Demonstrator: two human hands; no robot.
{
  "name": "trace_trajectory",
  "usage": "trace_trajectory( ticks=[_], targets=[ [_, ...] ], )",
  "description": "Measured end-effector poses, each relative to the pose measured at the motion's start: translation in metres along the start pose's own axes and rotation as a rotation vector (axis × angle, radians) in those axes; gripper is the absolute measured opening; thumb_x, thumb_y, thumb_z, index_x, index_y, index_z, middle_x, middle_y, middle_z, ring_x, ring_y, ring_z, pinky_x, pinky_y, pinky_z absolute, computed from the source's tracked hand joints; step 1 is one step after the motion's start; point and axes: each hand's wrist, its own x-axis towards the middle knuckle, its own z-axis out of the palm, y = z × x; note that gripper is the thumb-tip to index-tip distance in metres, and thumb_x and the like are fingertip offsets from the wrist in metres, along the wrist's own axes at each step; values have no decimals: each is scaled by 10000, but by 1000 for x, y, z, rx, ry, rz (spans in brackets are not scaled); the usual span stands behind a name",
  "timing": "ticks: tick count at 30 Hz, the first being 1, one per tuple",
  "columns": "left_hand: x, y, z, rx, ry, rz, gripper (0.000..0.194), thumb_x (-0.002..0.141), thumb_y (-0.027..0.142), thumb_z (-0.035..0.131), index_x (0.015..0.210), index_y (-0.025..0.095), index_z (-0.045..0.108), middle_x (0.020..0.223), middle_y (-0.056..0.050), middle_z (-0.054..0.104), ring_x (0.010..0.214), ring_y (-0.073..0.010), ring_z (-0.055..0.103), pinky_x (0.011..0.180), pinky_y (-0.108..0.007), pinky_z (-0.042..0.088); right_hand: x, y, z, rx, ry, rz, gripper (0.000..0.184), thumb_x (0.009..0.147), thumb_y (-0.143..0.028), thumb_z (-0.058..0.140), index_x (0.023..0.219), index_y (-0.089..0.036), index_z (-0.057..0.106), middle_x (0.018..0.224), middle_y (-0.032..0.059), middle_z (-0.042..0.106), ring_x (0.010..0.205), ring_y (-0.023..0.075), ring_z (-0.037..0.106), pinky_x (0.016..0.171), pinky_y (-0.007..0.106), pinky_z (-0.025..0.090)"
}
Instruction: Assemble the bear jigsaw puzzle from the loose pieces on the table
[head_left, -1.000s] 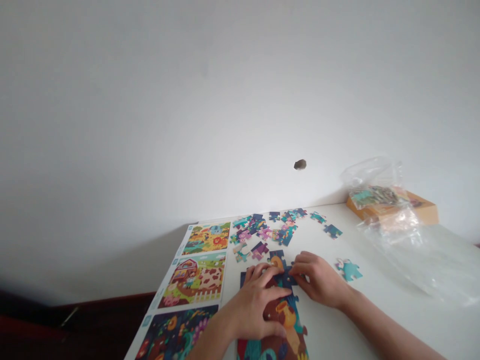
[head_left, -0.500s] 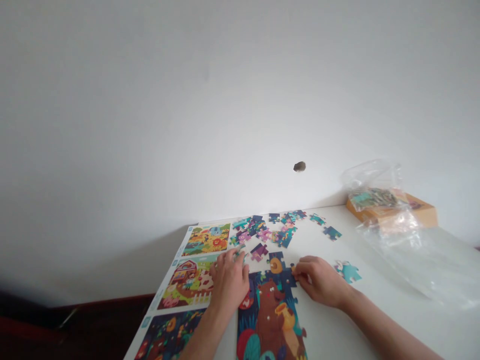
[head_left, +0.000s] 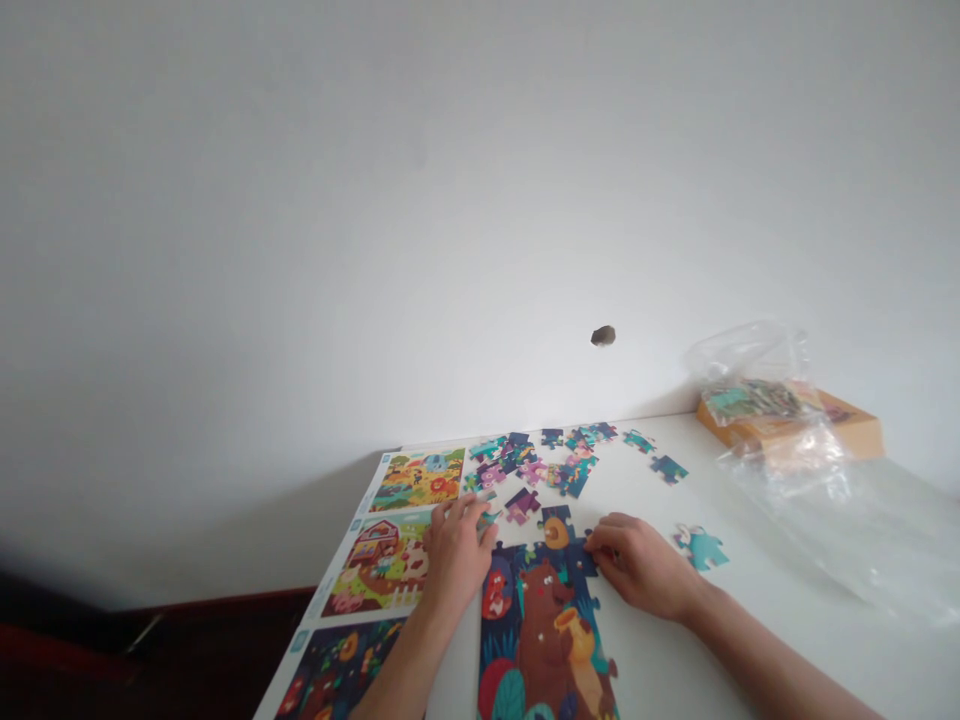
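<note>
A partly joined puzzle [head_left: 544, 630] with a brown bear holding a honey pot lies in front of me. My right hand [head_left: 645, 568] is closed, its fingertips pinching a dark blue puzzle piece [head_left: 583, 558] at the upper right corner of the joined part. Beside it, a piece with a yellow-brown round shape [head_left: 556, 527] sticks up from the top edge. My left hand [head_left: 459, 548] rests at the upper left of the puzzle, fingers apart and bent a little. A teal piece [head_left: 490, 517] shows near its fingertips, partly hidden.
Loose puzzle pieces [head_left: 517, 455] are scattered toward the wall. Other pieces [head_left: 703, 548] lie right of my right hand. A printed sheet of pictures [head_left: 379, 565] runs along the table's left edge. At the back right, a clear plastic bag [head_left: 757, 400] lies on an orange box [head_left: 859, 430].
The view has shifted slightly. My left hand has drawn back a little, uncovering more of the red animal on the puzzle. My right hand stays at the corner piece.
</note>
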Motion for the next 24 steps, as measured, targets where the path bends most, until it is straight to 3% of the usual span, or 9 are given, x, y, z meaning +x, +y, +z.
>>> trace_trajectory(
  ticks=[10,13,15,17,20,24],
  targets=[
    [3,-4,0,-42,31,-7,334,800,233,683,1133,242,661,1133,-46,695,1079,-282,578,929,-405,442,1,-4,-4,29,1,-6,204,882,-166,489,905,-208,687,811,61,634,791,188,580,710,296,442],
    [4,-4,0,-49,50,-5,250,858,295,644,1097,230,672,1103,-55,707,1046,-281,595,911,-397,453,0,-11,-9,33,6,-59,243,874,-234,554,1072,-234,694,1056,104,655,974,232,585,840,361,464],
    [4,-5,0,-54,61,0,221,884,323,619,1074,226,678,1082,-57,715,1030,-277,603,905,-393,458,0,-16,-12,28,-26,-101,351,851,-300,615,1199,-274,661,1320,107,578,1185,292,519,968,444,421],
    [4,-5,0,-59,65,8,207,894,331,611,1057,226,684,1069,-54,719,1024,-273,605,905,-390,459,-1,-20,-14,30,-83,-132,440,828,-349,654,1265,-300,627,1456,79,491,1317,333,424,1050,512,348],
    [4,-5,0,-65,60,25,176,883,319,628,1019,234,699,1060,-45,715,1016,-267,603,904,-389,461,-2,-22,-15,58,-134,-152,454,812,-355,669,1261,-301,631,1462,67,498,1330,330,427,1076,529,313],
    [2,-3,2,-66,54,41,160,865,298,641,994,247,721,1072,-49,689,1032,-271,584,913,-402,463,-3,-22,-15,76,-110,-149,385,804,-321,667,1188,-295,673,1404,70,553,1288,307,469,1061,497,333]
  ],
)
